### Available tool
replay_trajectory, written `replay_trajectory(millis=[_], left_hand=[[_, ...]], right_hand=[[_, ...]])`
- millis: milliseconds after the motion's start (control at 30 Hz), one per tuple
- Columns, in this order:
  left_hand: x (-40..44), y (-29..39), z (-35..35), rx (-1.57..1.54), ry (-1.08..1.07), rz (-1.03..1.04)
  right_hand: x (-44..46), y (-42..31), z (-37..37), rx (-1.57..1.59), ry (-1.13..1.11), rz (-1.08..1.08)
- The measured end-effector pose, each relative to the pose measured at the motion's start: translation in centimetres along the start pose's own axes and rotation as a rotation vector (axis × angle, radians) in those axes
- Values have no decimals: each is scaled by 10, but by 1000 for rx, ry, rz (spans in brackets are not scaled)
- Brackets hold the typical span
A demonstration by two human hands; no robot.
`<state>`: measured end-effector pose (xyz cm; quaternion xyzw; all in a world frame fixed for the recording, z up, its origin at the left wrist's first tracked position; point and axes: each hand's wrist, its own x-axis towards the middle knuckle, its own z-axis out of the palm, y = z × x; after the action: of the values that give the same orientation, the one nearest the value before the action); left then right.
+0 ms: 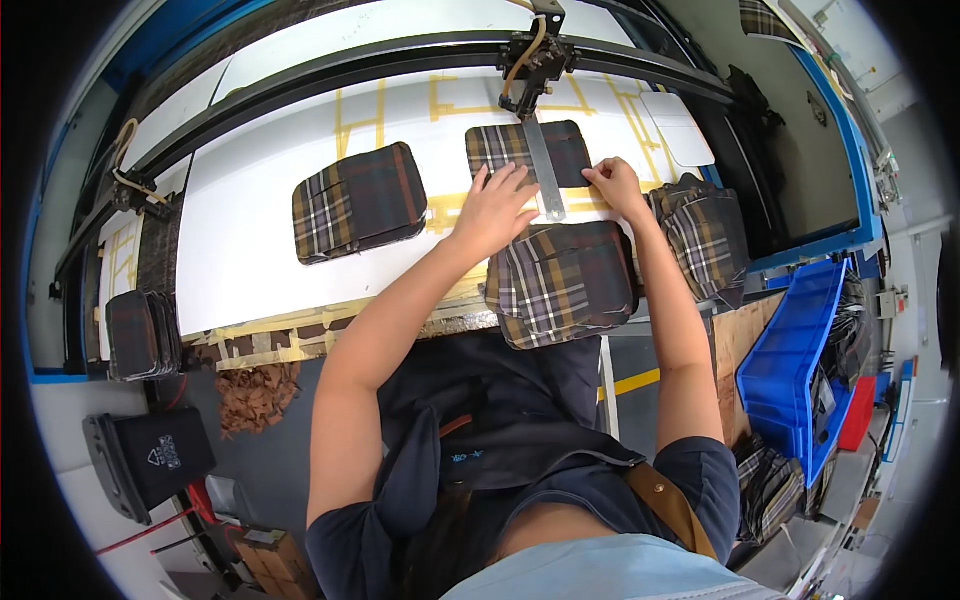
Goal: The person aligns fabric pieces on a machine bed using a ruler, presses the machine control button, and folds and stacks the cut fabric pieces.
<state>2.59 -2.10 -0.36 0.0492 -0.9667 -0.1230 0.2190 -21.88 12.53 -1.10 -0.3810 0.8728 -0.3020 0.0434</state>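
A plaid fabric piece (492, 147) with rounded corners lies flat on the white work board, with a metal ruler-like strip (543, 172) across it. My left hand (495, 212) is open, its fingers spread over the lower left edge of the piece beside the strip. With thumb and finger closed, my right hand (616, 186) pinches the lower right corner of that piece. Just below my hands is a stack of plaid pieces (562, 280). Another plaid stack (358, 203) lies to the left, and a further pile (702, 240) sits beside my right forearm.
A black rail (400, 48) with a machine head (537, 65) spans the white board (250, 250). More plaid pieces (140, 335) stand at the far left. On the right is a blue crate (790, 350); a black bin (150, 460) stands lower left.
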Motion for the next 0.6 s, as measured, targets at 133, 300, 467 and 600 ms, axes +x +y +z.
replay_trajectory(millis=[133,300,467,600], left_hand=[[0,0,1,5,-9,-2],[-1,2,0,10,-4,-4],[-1,1,3,15,-4,-22],[0,1,2,9,11,-17]], right_hand=[[0,1,1,-18,3,-16],[-2,-1,-1,-33,-2,10],[-1,-3,-6,42,-23,29],[3,-10,-3,7,12,59]])
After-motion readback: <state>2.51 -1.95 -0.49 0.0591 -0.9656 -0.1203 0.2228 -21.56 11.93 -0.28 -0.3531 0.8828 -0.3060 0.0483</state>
